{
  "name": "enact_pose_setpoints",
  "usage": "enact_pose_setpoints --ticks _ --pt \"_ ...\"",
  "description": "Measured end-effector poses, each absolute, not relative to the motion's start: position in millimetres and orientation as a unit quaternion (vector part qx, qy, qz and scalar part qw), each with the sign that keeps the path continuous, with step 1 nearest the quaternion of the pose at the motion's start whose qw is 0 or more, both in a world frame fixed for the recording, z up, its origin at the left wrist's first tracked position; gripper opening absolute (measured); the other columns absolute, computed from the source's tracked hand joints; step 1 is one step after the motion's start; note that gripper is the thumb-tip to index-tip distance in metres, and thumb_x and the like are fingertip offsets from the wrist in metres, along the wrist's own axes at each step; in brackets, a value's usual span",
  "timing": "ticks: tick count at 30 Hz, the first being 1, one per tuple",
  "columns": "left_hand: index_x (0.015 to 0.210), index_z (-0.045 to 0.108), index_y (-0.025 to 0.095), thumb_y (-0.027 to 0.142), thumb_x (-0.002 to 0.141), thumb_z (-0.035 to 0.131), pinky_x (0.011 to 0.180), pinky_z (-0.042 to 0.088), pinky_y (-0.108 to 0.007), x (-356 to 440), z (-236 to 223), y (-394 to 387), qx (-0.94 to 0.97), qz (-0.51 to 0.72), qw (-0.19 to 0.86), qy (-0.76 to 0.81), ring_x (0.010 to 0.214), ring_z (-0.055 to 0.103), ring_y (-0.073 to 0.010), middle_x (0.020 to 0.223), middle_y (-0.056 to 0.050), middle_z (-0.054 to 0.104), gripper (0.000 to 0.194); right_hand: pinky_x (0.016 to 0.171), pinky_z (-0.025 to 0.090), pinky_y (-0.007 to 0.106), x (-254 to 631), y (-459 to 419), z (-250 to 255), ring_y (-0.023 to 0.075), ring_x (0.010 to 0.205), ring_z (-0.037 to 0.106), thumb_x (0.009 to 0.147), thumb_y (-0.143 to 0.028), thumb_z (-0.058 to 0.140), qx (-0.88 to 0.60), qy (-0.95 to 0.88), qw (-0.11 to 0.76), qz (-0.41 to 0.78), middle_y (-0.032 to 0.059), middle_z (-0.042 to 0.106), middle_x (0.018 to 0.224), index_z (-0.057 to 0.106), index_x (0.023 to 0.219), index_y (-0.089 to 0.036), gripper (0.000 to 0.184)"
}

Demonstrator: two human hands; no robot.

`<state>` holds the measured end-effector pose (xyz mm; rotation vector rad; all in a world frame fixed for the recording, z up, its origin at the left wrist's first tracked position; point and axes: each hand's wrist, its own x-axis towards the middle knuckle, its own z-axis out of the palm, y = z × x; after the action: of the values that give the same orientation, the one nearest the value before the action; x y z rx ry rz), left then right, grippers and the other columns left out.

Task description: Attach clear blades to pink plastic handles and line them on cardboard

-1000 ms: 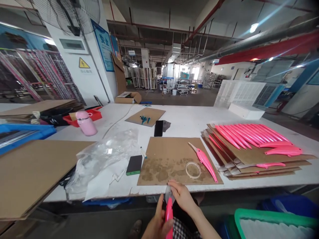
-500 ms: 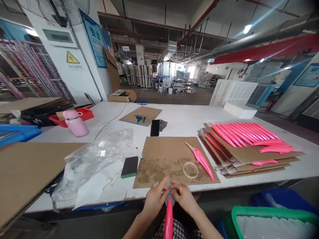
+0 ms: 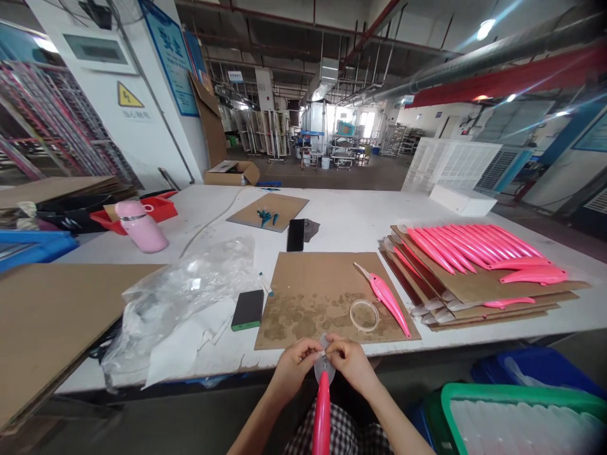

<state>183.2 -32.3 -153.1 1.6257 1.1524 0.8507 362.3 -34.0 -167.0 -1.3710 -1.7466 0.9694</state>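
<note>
A glossy pink fishing lure (image 3: 322, 414) points down toward my lap, its clear lip (image 3: 324, 375) uppermost at the table's front edge. My left hand (image 3: 296, 369) pinches the lip from the left, fingertips closed. From the other side my right hand (image 3: 351, 364) closes thumb and fingers on the same lip, close to a small metal part. The fingertips hide just what they press. Beyond them, on a stained cardboard sheet (image 3: 303, 278), lie another pink lure (image 3: 389, 304) with a pale lip and a roll of tape (image 3: 364, 315).
Stacked cardboard sheets (image 3: 474, 287) carry rows of pink lures at right. Left are a dark sanding block (image 3: 247, 309), plastic bags (image 3: 190, 284) and a pink bottle (image 3: 141, 226). A phone (image 3: 296, 235) lies farther back. A green-rimmed bin (image 3: 446, 411) stands below, right.
The view has tipped slightly downward, so the table sits higher in the picture. Both hands stay at the lure's lip, with the fingers shifted a little.
</note>
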Motion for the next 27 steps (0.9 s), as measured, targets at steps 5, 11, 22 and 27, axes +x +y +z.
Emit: enact_pose_setpoints --ticks 5,11,22,27 --pt "0.113 0.059 0.019 0.021 0.076 0.055 0.062 0.043 -0.023 189 -158 -29 0.668 0.307 0.478 0.480 0.064 0.057 -0.0147 0.069 0.004 0.062 0.038 0.084 0.049 0.033 363 -34 -167 0.0229 0.098 0.067 0.074 -0.012 0.054 -0.533 -0.672 0.354 0.374 0.0063 0.074 0.095 0.072 0.072 -0.022 0.021" --pt "0.078 0.061 0.020 0.021 0.078 0.054 0.063 0.043 -0.023 193 -152 -28 0.685 0.279 0.448 0.502 0.068 0.060 -0.0159 0.067 0.003 0.064 0.007 0.090 0.048 0.035 362 -35 -165 0.0245 0.109 0.063 0.075 -0.013 0.056 -0.532 -0.673 0.350 0.377 0.0072 0.075 0.092 0.073 0.073 -0.022 0.019" --pt "0.075 0.061 0.020 0.014 0.076 0.054 0.064 0.042 -0.022 193 -156 -27 0.707 0.271 0.403 0.514 0.069 0.059 -0.0151 0.067 0.003 0.064 0.009 0.090 0.048 0.035 363 -39 -163 0.0237 0.114 0.060 0.072 -0.012 0.058 -0.534 -0.680 0.339 0.371 0.0121 0.072 0.106 0.071 0.078 -0.021 0.017" --pt "0.083 0.064 0.020 0.015 0.077 0.050 0.062 0.043 -0.022 189 -158 -26 0.708 0.290 0.415 0.492 0.066 0.058 -0.0144 0.069 0.003 0.062 0.016 0.092 0.046 0.037 362 -40 -165 0.0240 0.112 0.061 0.077 -0.014 0.053 -0.538 -0.678 0.345 0.363 0.0085 0.074 0.097 0.071 0.075 -0.022 0.019"
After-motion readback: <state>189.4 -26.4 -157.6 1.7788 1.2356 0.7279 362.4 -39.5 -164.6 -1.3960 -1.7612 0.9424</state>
